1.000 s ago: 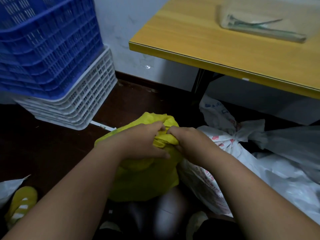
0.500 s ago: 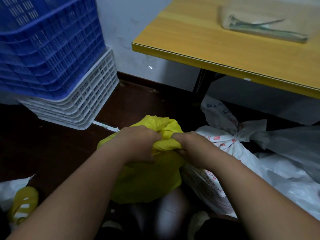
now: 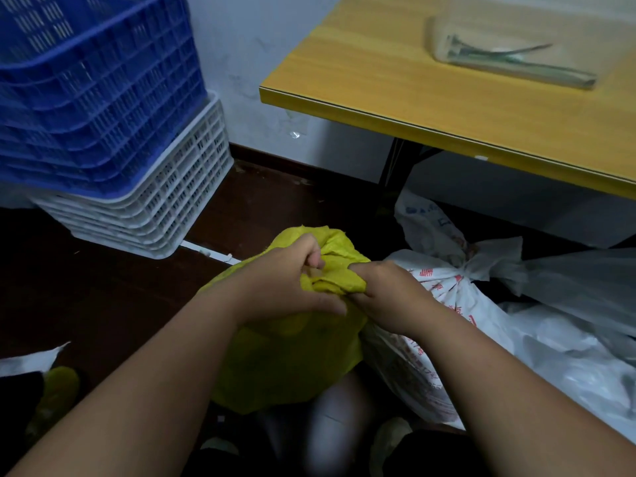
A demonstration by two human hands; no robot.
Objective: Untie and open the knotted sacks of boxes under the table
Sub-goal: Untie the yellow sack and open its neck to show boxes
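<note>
From the head camera, my left hand and right hand each keep a clamped grip on the yellow sack knot, on the floor beside the tabletop. Pulling the wrong strand could tighten it, I think.

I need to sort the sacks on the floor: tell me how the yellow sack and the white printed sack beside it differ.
Colour: the yellow sack is plain yellow; the white printed sack is white with red lettering.
Handling: the left hand and right hand both grip the yellow sack's knotted top; nothing touches the white printed sack.
Place: the yellow sack sits left of the white printed sack, which lies nearer the table.
Both are still knotted, on the dark floor.
</note>
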